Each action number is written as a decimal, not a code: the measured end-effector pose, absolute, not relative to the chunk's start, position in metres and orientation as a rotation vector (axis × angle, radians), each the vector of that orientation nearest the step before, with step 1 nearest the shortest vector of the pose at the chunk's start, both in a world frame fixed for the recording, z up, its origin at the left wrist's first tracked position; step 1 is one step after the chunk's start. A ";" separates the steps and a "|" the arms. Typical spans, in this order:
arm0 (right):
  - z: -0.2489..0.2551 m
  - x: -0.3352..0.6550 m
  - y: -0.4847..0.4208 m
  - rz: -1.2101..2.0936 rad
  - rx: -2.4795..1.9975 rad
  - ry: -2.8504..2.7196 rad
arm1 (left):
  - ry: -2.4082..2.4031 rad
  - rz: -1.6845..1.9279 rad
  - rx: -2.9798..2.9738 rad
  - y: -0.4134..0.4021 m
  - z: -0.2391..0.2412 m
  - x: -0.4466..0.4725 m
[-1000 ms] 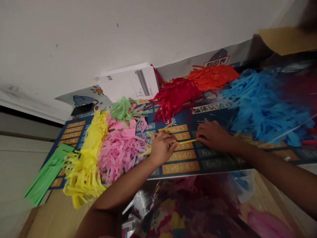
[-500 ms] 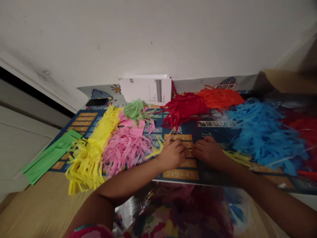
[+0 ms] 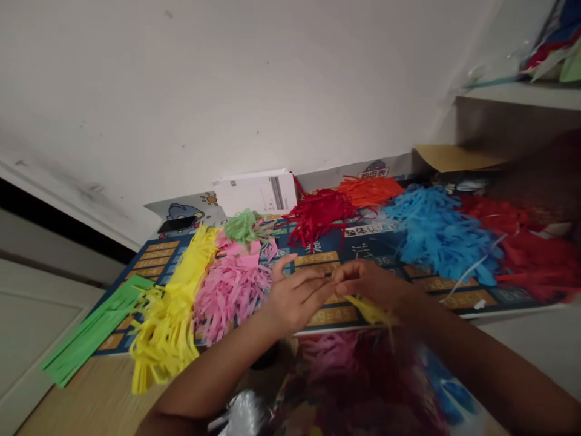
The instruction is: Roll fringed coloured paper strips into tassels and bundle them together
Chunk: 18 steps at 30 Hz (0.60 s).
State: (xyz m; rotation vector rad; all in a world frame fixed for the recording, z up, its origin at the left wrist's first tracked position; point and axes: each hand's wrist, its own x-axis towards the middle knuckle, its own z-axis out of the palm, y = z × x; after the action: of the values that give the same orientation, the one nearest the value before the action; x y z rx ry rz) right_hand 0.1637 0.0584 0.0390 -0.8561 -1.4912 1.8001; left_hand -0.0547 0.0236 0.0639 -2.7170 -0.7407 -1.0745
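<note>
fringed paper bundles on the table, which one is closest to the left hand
The pink bundle, lying close beside the left hand; the yellow bundle, light green bundle, dark red bundle and blue bundle all lie farther off.

A person's left hand [image 3: 295, 301] and right hand [image 3: 374, 283] meet at the fingertips above a surface [image 3: 358, 247] printed with sums, a yellow paper strip [image 3: 370, 312] trailing from the right hand's grasp. Pink fringe [image 3: 231, 290], yellow fringe [image 3: 170, 318] and green strips [image 3: 95, 330] lie left; red fringe [image 3: 321, 212] and orange fringe [image 3: 371, 191] sit far, near a white box [image 3: 254, 192]; blue fringe [image 3: 442, 233] spreads right.
</note>
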 end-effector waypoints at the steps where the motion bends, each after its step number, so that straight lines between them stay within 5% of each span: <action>1: 0.035 0.159 0.052 1.808 -0.815 -1.412 | -0.773 -1.163 -2.694 0.019 0.062 -0.052; 9: 0.010 0.130 0.000 1.721 -0.806 -0.797 | -1.464 -1.698 -2.389 -0.016 0.033 -0.016; 18: 0.007 0.132 -0.009 1.473 -0.775 -0.833 | -1.429 -2.026 -2.599 -0.013 0.022 -0.006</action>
State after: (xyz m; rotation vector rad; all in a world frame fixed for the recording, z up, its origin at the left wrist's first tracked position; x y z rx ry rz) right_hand 0.1321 -0.0092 0.0067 -0.7747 -0.8332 1.4735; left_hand -0.0061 -0.0130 0.0224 -2.5993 -1.4291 -2.0263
